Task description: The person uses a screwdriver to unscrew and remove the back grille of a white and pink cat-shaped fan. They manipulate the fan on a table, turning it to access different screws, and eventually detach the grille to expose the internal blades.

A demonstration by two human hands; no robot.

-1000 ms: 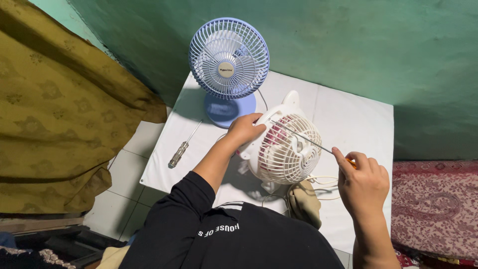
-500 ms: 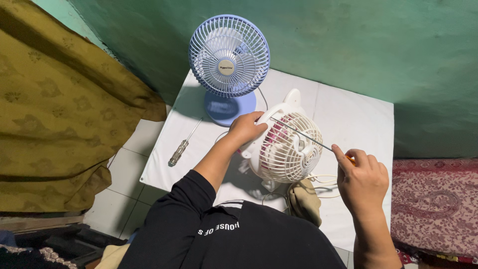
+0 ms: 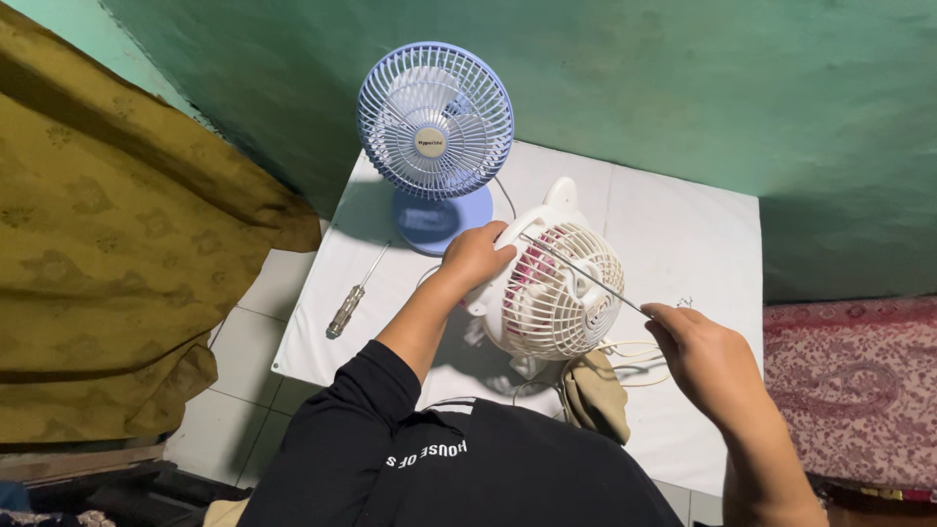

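- The white fan [image 3: 556, 293] lay tilted at the middle of the table [image 3: 683, 215], at about five o'clock from the blue fan [image 3: 434, 122].
- It looked light, its thin plastic grille easily bent; the rim seemed the firmest hold.
- The left hand [image 3: 475, 256] gripped that rim.
- The right hand [image 3: 708, 356] was closed on a thin rod [image 3: 581, 273] lying across the grille.
- The rod's tip and the white fan's base were hidden.

Even, fairly soft light falls from above on the white counter [image 3: 683, 234], the brightest area, slightly washed out. The green wall [image 3: 703, 107] darkens toward two o'clock. The blue fan [image 3: 435, 122] throws a soft shadow toward nine o'clock. Focus is sharp at centre; wide-angle stretching shows at the edges, and the seven o'clock corner is murky.
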